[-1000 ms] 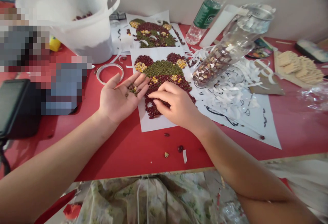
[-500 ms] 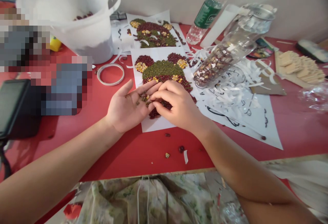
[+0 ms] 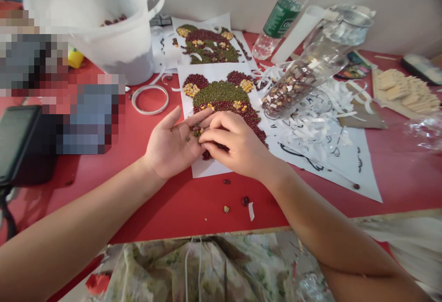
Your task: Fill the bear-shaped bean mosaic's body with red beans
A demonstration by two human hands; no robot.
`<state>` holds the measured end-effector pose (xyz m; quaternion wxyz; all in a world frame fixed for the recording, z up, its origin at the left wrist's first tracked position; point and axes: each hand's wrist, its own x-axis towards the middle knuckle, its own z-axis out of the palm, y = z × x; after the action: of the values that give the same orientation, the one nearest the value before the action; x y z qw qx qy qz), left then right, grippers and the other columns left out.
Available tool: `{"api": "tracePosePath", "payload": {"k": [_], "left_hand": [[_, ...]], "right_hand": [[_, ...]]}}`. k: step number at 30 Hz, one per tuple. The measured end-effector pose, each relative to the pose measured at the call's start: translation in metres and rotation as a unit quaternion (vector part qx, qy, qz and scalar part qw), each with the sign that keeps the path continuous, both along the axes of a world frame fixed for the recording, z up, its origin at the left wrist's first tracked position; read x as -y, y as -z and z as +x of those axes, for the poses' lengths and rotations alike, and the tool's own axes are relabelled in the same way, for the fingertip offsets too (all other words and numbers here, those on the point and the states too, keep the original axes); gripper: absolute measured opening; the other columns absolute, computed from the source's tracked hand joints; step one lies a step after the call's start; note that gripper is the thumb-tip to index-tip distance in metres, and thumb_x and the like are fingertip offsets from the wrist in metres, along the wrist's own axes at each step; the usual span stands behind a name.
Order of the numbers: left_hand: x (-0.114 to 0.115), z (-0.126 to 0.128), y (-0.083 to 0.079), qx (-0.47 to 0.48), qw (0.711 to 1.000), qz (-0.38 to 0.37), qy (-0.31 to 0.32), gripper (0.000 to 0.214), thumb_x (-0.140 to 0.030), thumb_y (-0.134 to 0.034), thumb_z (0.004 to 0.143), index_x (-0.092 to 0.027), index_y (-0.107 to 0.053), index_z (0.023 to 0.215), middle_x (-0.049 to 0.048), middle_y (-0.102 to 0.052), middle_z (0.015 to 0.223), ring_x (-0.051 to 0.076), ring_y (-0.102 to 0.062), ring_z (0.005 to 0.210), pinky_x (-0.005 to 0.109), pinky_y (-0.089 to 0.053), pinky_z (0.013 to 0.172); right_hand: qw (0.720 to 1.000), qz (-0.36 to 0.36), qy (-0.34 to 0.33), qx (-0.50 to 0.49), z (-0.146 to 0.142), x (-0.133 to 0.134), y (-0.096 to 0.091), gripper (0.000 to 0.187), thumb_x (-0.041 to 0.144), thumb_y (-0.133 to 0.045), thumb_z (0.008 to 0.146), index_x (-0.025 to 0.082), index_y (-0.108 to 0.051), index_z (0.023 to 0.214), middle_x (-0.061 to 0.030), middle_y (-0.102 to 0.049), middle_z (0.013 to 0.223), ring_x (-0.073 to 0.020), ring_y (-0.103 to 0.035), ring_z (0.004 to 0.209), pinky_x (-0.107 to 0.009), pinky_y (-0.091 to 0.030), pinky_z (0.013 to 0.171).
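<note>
My left hand [image 3: 169, 148] is palm up above the paper, fingers stretched out flat. A few small green, yellow and dark beans [image 3: 196, 131] lie loose on its palm and finger bases. My right hand [image 3: 238, 143] reaches over from the right, thumb and fingers pinched together at those beans. Whatever is between its fingertips is hidden. Behind both hands lies a white sheet with a bean picture [image 3: 221, 94] of green beans, red beans and yellow corn kernels. The hands cover its lower middle part.
A white bucket [image 3: 131, 58] and a tape ring [image 3: 150, 99] stand left. A second bean picture [image 3: 207, 46] lies behind. On the right are a green-labelled bottle [image 3: 281, 19], a tilted bottle of beans [image 3: 292, 85], paper strips [image 3: 311, 129] and wooden sticks [image 3: 407, 92]. Loose beans [image 3: 245, 201] lie in front.
The right fingertips have shifted slightly left and down over the left palm, onto the beans there. The left hand keeps its palm-up pose.
</note>
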<state>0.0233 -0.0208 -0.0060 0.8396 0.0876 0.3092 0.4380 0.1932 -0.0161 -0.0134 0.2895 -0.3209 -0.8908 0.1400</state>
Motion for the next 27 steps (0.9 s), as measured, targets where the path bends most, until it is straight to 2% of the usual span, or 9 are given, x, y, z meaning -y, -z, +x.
{"api": "tracePosePath", "payload": {"k": [6, 12, 17, 22, 27], "left_hand": [[0.001, 0.002, 0.0, -0.003, 1.0, 0.0, 0.013, 0.064, -0.049, -0.03, 0.099, -0.006, -0.048, 0.143, 0.0134, -0.074, 0.095, 0.027, -0.069, 0.099, 0.036, -0.051, 0.089], [0.001, 0.003, -0.003, 0.027, 0.999, -0.008, 0.033, 0.064, -0.049, -0.024, 0.099, -0.007, -0.052, 0.138, 0.0139, -0.073, 0.097, 0.027, -0.069, 0.097, 0.038, -0.05, 0.091], [0.001, 0.002, -0.001, 0.037, 0.999, -0.009, 0.036, 0.064, -0.048, -0.022, 0.1, -0.005, -0.053, 0.136, 0.0143, -0.073, 0.096, 0.028, -0.068, 0.101, 0.038, -0.049, 0.091], [0.003, 0.003, 0.001, 0.048, 0.996, -0.005, 0.068, 0.064, -0.047, -0.02, 0.1, -0.007, -0.059, 0.13, 0.0124, -0.073, 0.087, 0.028, -0.069, 0.099, 0.041, -0.049, 0.095], [0.004, 0.007, 0.001, 0.036, 0.997, -0.009, 0.069, 0.064, -0.045, -0.019, 0.1, -0.005, -0.06, 0.129, 0.0128, -0.073, 0.084, 0.028, -0.07, 0.1, 0.042, -0.049, 0.097]], "right_hand": [[0.999, -0.016, 0.009, 0.029, 0.0, -0.001, 0.001, 0.012, 0.016, -0.057, 0.091, 0.019, -0.068, 0.094, -0.0046, -0.058, 0.091, -0.0177, -0.055, 0.088, -0.035, -0.042, 0.084], [0.999, -0.021, 0.002, 0.031, 0.0, 0.001, -0.002, 0.011, 0.015, -0.056, 0.089, 0.018, -0.066, 0.087, -0.0044, -0.058, 0.088, -0.018, -0.056, 0.087, -0.034, -0.042, 0.081], [0.999, -0.028, -0.007, 0.041, -0.002, 0.001, -0.003, 0.014, 0.014, -0.053, 0.089, 0.017, -0.067, 0.089, -0.0046, -0.059, 0.089, -0.0179, -0.057, 0.087, -0.034, -0.039, 0.081], [0.991, -0.09, -0.008, 0.094, -0.002, 0.002, -0.009, 0.01, 0.011, -0.054, 0.084, 0.017, -0.062, 0.083, -0.0021, -0.059, 0.087, -0.0157, -0.053, 0.082, -0.033, -0.033, 0.079], [0.982, -0.153, 0.001, 0.108, -0.002, 0.002, -0.014, 0.008, 0.011, -0.055, 0.082, 0.018, -0.054, 0.078, 0.0003, -0.055, 0.087, -0.0123, -0.047, 0.076, -0.031, -0.03, 0.079]]}}
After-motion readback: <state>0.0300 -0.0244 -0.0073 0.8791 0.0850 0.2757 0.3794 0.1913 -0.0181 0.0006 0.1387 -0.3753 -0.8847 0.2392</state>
